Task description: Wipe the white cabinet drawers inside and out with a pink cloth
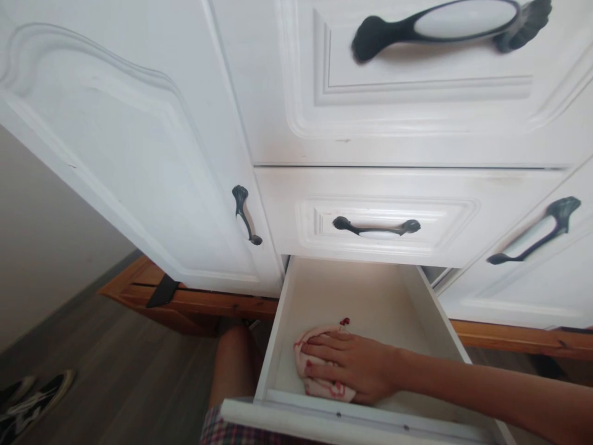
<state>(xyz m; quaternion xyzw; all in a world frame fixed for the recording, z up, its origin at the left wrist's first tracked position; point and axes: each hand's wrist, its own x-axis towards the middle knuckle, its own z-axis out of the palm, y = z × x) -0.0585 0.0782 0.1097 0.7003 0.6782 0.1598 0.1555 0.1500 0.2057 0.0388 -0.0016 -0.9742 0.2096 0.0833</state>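
Observation:
My right hand [349, 364] reaches in from the right, palm down, inside the pulled-out bottom drawer [365, 290]. Under its fingers is a bunched white cloth [319, 388] with red markings, pressed to the drawer floor near the front left corner. A small red bit of the cloth sticks out beyond the fingers. Apart from the cloth, the visible drawer floor is bare and pale. The drawer's front panel [278, 417] is nearest to me. My left hand is out of view.
Above the drawer are two closed white drawers with dark handles [377, 228]. Cabinet doors [125, 167] with similar handles flank them. A wooden base [194, 303] runs below. My bent knee [234, 358] is left of the drawer; a dark shoe [39, 405] lies on the floor.

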